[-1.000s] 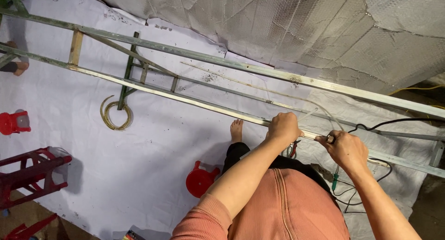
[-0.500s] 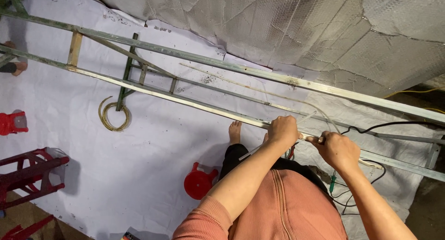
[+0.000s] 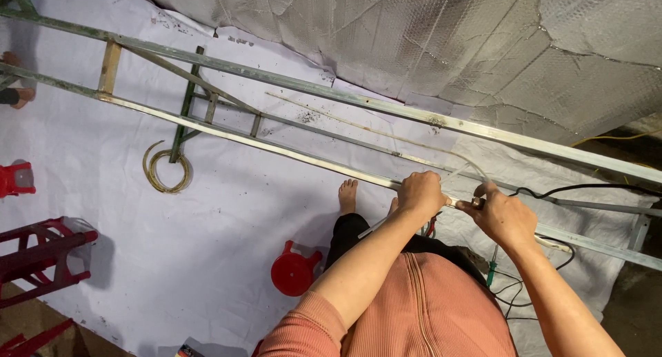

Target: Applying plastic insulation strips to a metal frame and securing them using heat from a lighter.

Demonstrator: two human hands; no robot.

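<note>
Two long metal rails [image 3: 276, 144] cross the view, and both hands meet at the nearer one. The left hand [image 3: 420, 195] is curled shut over that rail and pinches one clear thin tube [image 3: 460, 169]. The right hand [image 3: 503, 215], just beside it, closes its fingers on the same tube. One red stool [image 3: 295, 269] stands below the left hand, on the white floor sheet [image 3: 207, 260]

Below you: white tarp floor [image 3: 172, 260], red stools [image 3: 41, 257] at left; silver bubble-foil wall [image 3: 427, 46] on the far side.
</note>
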